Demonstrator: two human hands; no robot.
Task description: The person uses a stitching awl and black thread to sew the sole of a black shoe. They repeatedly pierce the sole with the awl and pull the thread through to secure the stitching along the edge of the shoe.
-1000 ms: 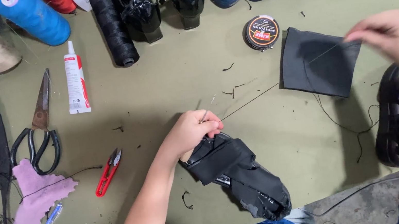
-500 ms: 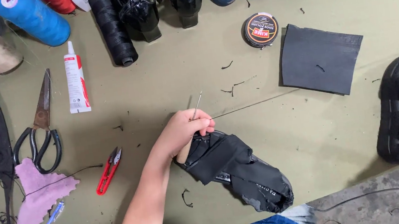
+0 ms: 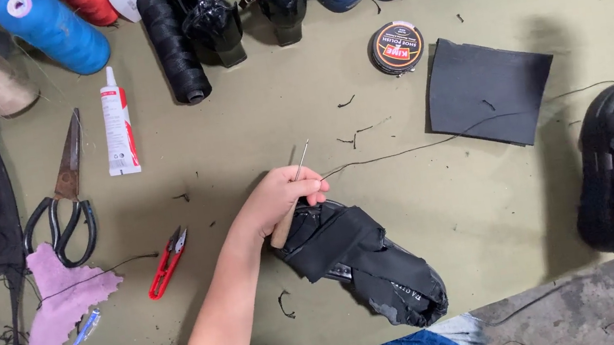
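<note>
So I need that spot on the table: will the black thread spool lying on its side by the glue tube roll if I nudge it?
Probably. The black thread spool is a long cylinder lying on its side, so a sideways push would likely roll it toward the glue tube. Pushed along its length, it should slide. The wound thread looks grippy, not slippery.

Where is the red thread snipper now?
In the head view, the red thread snipper lies on the table's left part, between the black scissors and the left hand, untouched.
</note>
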